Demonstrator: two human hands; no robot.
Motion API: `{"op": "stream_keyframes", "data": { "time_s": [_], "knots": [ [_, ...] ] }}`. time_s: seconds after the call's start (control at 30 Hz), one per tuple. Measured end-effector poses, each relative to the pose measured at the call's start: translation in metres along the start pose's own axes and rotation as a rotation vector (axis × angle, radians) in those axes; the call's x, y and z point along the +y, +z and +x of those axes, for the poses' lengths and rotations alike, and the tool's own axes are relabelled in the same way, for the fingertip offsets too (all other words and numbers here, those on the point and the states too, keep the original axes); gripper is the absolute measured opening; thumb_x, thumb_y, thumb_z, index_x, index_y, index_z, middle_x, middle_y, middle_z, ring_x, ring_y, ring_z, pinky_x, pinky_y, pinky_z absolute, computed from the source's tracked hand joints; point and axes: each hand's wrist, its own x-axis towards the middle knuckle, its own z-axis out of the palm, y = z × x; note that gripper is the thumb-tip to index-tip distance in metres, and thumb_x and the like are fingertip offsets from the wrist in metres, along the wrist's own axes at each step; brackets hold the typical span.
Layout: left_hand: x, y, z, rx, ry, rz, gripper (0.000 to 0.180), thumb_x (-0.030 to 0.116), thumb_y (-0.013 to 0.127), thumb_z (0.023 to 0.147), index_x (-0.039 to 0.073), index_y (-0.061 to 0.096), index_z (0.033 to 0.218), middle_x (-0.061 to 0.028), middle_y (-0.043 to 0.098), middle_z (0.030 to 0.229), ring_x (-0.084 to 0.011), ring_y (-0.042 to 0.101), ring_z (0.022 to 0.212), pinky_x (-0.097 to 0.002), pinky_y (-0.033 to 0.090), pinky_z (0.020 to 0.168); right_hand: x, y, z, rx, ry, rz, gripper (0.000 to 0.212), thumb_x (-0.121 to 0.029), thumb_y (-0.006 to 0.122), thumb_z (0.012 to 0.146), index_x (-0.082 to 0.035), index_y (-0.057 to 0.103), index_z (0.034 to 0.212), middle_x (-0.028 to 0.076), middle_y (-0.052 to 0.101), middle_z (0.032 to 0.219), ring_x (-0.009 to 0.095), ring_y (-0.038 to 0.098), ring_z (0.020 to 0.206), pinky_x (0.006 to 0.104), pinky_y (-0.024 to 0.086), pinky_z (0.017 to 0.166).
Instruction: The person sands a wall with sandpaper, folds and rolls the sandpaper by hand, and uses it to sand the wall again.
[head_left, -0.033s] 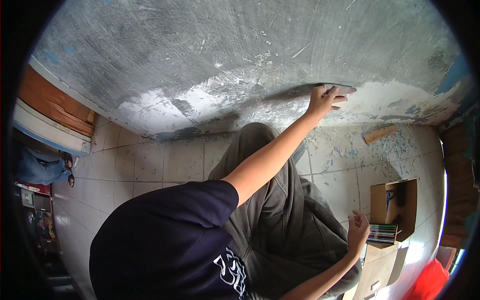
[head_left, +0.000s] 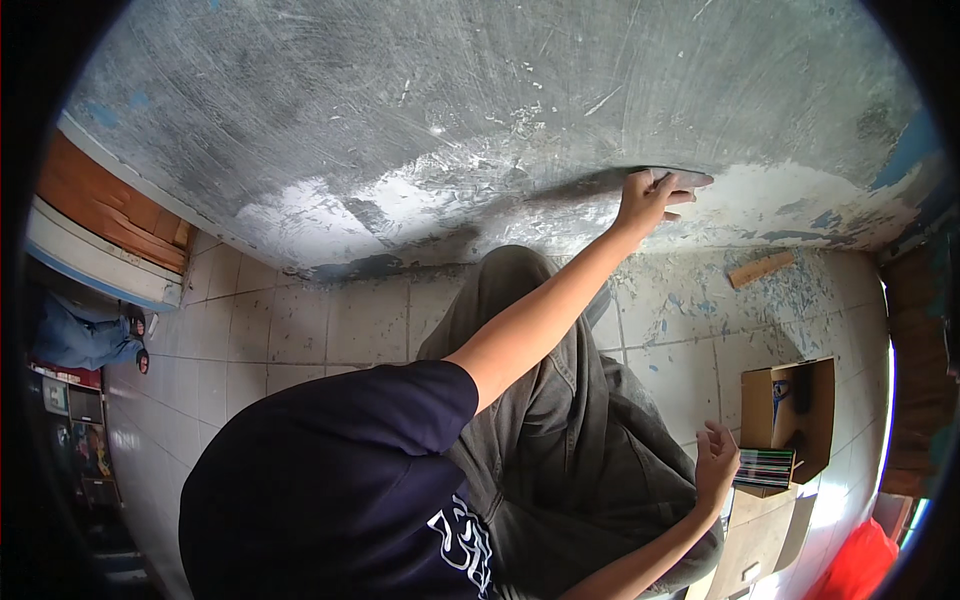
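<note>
My left hand (head_left: 648, 205) is stretched out to the wall (head_left: 400, 90), its fingers closed on a thin, flat grey scraper (head_left: 685, 178) with a dark upper edge. The scraper lies almost flat against the wall, beside a pale white patch (head_left: 770, 195); the hand hides part of it. White smears and scratches mark the grey surface. Low on the right, my right hand (head_left: 716, 460) is held near my knee with nothing in it, its fingers loosely bent and apart. Just beside it stands an open cardboard box (head_left: 805, 430).
Paint flakes (head_left: 690, 295) and a short wooden strip (head_left: 760, 268) lie on the tiled floor (head_left: 370, 315) along the wall. Dark items sit inside the box, with striped flat pieces at its near side. A red bag (head_left: 860, 565) is at lower right. Another person's legs (head_left: 85, 335) show far left.
</note>
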Motion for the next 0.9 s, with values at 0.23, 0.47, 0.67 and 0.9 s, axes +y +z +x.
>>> {"op": "stream_keyframes", "data": {
  "time_s": [0.23, 0.47, 0.67, 0.9],
  "knots": [
    [-0.002, 0.011, 0.009, 0.047, -0.016, 0.048, 0.026, 0.02, 0.043, 0.093, -0.003, 0.053, 0.098, -0.0163, 0.064, 0.092, -0.0236, 0.065, 0.083, -0.0254, 0.052, 0.053, 0.002, 0.002, 0.001, -0.001, -0.008, -0.005, 0.022, -0.009, 0.058, 0.079, -0.002, 0.06, 0.1, 0.012, 0.062, 0.079, 0.019, 0.062, 0.073, 0.0294, 0.05, 0.066],
    [-0.011, 0.01, 0.004, 0.158, -0.029, 0.002, 0.026, 0.021, 0.047, 0.091, -0.004, 0.056, 0.09, -0.0122, 0.063, 0.07, -0.0175, 0.061, 0.05, -0.0237, 0.042, 0.04, -0.001, 0.0, -0.002, -0.004, -0.005, -0.008, 0.023, -0.01, 0.057, 0.079, -0.002, 0.06, 0.101, 0.012, 0.063, 0.081, 0.02, 0.062, 0.075, 0.0303, 0.051, 0.067],
    [-0.015, 0.022, 0.015, 0.304, 0.033, 0.097, 0.027, 0.017, 0.053, 0.087, -0.006, 0.055, 0.073, -0.0068, 0.052, 0.051, -0.014, 0.05, 0.034, -0.0246, 0.035, 0.033, 0.0, 0.0, -0.001, -0.002, -0.001, -0.022, 0.023, -0.01, 0.057, 0.079, -0.002, 0.06, 0.101, 0.013, 0.063, 0.082, 0.021, 0.063, 0.076, 0.0308, 0.051, 0.067],
    [-0.015, 0.03, 0.011, 0.322, 0.072, 0.015, 0.027, 0.018, 0.054, 0.087, -0.004, 0.053, 0.071, -0.0045, 0.048, 0.049, -0.0124, 0.05, 0.035, -0.0254, 0.036, 0.034, 0.009, 0.003, 0.0, 0.003, 0.005, -0.001, 0.022, -0.01, 0.058, 0.079, -0.002, 0.061, 0.099, 0.012, 0.063, 0.081, 0.021, 0.063, 0.075, 0.0304, 0.051, 0.066]
  ]
}}
